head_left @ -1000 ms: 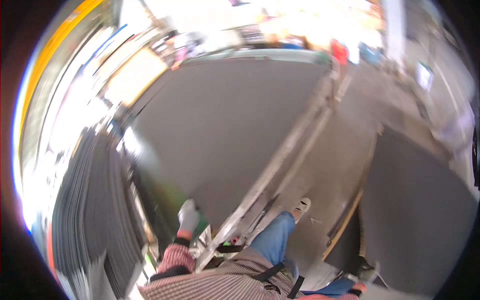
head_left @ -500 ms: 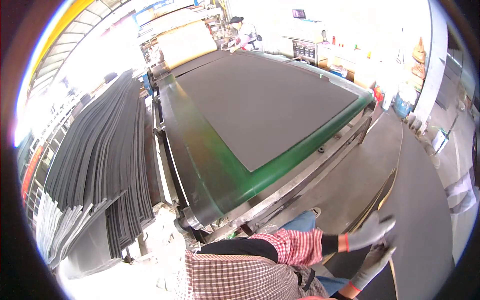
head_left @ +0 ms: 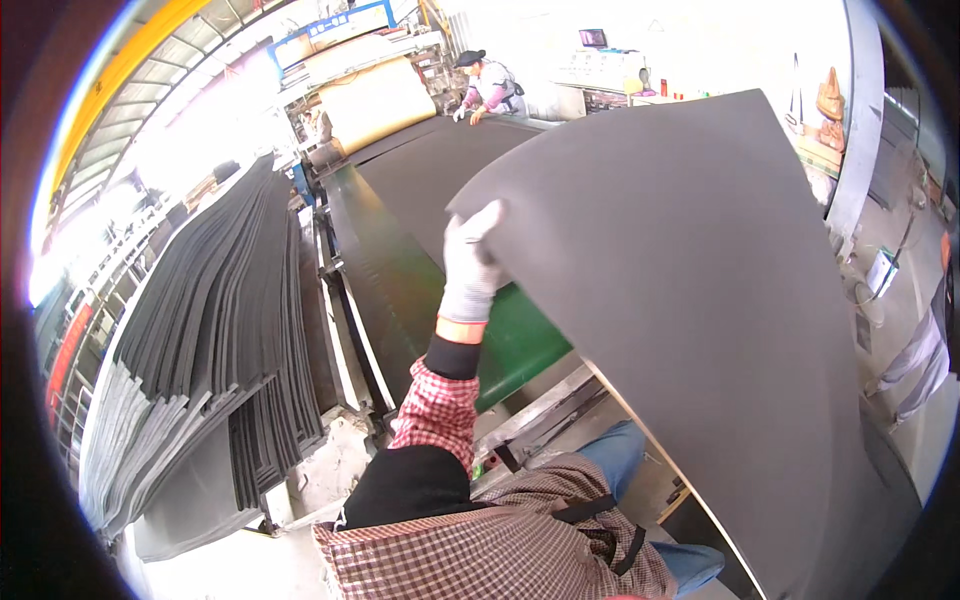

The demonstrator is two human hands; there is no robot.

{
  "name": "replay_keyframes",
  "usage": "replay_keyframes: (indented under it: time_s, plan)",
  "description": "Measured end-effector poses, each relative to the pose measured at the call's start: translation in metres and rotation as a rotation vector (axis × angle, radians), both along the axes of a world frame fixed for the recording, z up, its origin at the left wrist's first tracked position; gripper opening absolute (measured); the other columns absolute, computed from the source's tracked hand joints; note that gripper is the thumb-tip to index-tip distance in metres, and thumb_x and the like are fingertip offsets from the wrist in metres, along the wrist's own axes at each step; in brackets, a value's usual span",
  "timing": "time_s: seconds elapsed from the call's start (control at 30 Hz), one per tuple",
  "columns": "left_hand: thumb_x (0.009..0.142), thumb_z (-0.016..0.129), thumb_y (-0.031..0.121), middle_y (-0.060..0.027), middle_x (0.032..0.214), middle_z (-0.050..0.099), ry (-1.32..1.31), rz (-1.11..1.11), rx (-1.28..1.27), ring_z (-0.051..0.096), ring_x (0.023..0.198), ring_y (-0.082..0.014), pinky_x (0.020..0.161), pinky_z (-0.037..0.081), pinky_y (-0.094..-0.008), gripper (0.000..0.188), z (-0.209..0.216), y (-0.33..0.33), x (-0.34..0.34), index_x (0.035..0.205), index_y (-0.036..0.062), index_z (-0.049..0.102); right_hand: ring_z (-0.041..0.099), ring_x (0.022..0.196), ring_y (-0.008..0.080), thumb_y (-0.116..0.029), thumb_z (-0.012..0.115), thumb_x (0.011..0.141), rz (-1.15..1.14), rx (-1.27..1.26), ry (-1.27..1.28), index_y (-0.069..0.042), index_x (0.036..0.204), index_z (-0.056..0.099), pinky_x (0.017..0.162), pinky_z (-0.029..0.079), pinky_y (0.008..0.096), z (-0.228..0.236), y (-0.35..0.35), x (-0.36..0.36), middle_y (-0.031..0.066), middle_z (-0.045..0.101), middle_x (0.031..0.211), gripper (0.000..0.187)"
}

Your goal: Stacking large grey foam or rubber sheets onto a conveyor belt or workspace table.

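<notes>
A large dark grey foam-like sheet [head_left: 690,270] is lifted in front of me, bowed and slanting across the right half of the view. My left hand [head_left: 472,250], in a pale work glove, is closed on its left edge near the far corner, thumb on the upper face. My right hand does not show. Beneath the raised sheet, another dark sheet [head_left: 410,185] lies flat on the green conveyor belt [head_left: 525,345], partly covered. The near right end of the belt is hidden by the lifted sheet.
A tall pile of dark sheets [head_left: 215,300] stands left of the conveyor. At the far end, a co-worker [head_left: 490,88] leans over the belt beside a machine with a cream-coloured roll [head_left: 375,105]. A metal frame rail [head_left: 540,405] crosses in front of my legs.
Both hands were low at the right by the sheets there. Now my left hand is up over the belt, with one sheet raised; my right hand has gone from view.
</notes>
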State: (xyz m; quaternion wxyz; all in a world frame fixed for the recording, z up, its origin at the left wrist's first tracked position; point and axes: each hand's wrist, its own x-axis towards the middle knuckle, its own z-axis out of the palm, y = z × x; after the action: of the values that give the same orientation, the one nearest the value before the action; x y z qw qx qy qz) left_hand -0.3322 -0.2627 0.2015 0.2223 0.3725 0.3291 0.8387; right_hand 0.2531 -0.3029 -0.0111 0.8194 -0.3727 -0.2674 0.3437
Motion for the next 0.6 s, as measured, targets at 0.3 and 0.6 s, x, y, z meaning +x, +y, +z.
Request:
replay_keyframes:
  time_s: [0.3, 0.6]
  plan:
    - [0.09, 0.057, 0.023, -0.0081, 0.113, 0.059, -0.528, 0.03, -0.288, 0.057, 0.103, -0.0214, 0.088, 0.049, -0.0376, 0.038, -0.192, -0.059, 0.047, 0.122, 0.0027, 0.051, 0.043, 0.116, 0.0317, -0.036, 0.056, 0.084, 0.589, -0.338, -0.189, -0.003, 0.126, 0.046, 0.096, 0.036, 0.0458, -0.002, 0.018, -0.119, 0.0152, 0.048, 0.126, 0.055]
    - [0.088, 0.059, 0.015, -0.0075, 0.101, 0.063, -0.643, -0.053, -0.542, 0.061, 0.089, -0.0213, 0.08, 0.051, -0.0342, 0.026, -0.219, -0.067, 0.065, 0.109, 0.0, 0.058, 0.05, 0.11, 0.0286, -0.032, 0.054, 0.086, 0.672, -0.369, -0.322, 0.0, 0.125, 0.046, 0.091, 0.043, 0.0409, -0.015, 0.012, -0.154, 0.0148, 0.052, 0.12, 0.05]
